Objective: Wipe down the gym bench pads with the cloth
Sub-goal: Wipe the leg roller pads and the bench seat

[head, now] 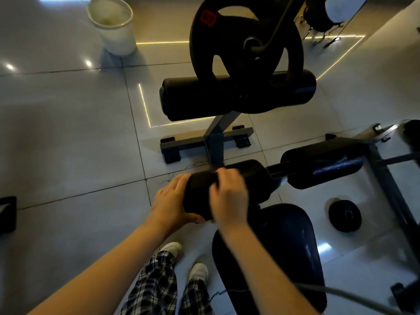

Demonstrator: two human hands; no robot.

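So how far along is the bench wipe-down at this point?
No pad shows any visible sign of being finished. In hand: left hand and right hand grip what looks like a dark cloth wrapped over the near roller pad. Seemingly left: the right roller pad, the upper roller pad and the seat pad.

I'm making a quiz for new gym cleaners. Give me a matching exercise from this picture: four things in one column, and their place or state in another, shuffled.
Things
1. bin
2. large weight plate
3. small weight plate
4. near roller pad

Place or state
A. lies flat on the floor, at right
B. gripped by the left hand and the right hand
C. white, stands on the floor, top left
D. upright on the machine, red label

Pairs: 1-C, 2-D, 3-A, 4-B
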